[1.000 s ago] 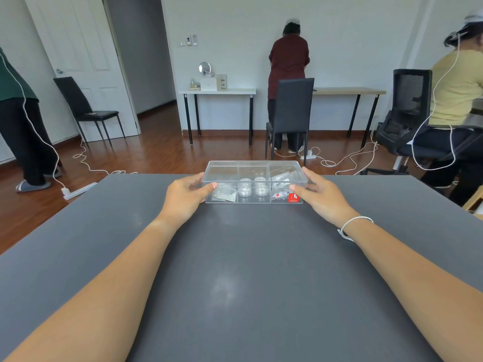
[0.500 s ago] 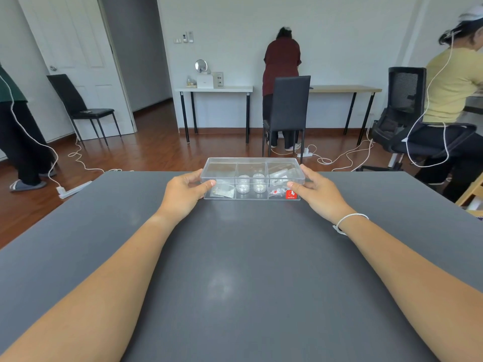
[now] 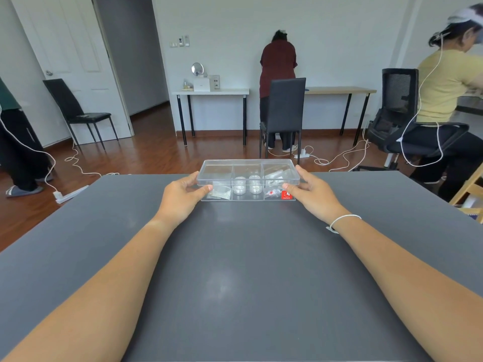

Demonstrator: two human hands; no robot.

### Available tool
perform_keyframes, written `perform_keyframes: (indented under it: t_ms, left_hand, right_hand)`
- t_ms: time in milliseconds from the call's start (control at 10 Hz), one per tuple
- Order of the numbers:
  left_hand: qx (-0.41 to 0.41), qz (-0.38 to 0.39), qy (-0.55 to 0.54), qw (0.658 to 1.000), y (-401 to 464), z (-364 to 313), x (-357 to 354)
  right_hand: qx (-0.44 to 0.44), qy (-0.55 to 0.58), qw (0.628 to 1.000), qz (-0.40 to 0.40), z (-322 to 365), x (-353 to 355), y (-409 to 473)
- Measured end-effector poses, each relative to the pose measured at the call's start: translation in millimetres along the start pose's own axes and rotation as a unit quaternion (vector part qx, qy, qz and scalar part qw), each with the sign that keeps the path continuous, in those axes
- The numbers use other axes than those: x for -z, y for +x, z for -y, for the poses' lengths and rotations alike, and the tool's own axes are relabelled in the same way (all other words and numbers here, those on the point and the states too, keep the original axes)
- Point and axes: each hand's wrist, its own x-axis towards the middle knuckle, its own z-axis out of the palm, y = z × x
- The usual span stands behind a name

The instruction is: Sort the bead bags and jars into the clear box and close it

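Observation:
A clear box (image 3: 247, 164) with three compartments and its lid on sits at the far edge of the dark grey table (image 3: 235, 270). Two small clear jars (image 3: 247, 184) stand in the middle compartment. A bead bag (image 3: 219, 192) lies in the left one, and more bags (image 3: 274, 180) fill the right one above a red sticker (image 3: 286, 195). My left hand (image 3: 180, 197) grips the box's left end, thumb on the front corner. My right hand (image 3: 313, 195) grips the right end the same way.
A black chair (image 3: 283, 113) stands just beyond the table, with white cables (image 3: 326, 159) and a power strip (image 3: 70, 195) on the wooden floor. One person stands at the back desks, another sits at the right, a third stands at the left.
My view has tilted up slightly. Both hands stay on the box's ends, and the box has barely shifted on the table.

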Motion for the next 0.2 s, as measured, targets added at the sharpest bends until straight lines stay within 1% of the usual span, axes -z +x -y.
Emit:
perform_keyframes:
  t_ms: [200]
  left_hand:
    - [-0.007,-0.004,0.038,0.999,-7.9,-4.3,1.0]
  right_hand:
    - [-0.003,0.009,1.0,-0.01,-5.5,-0.6,-6.7]
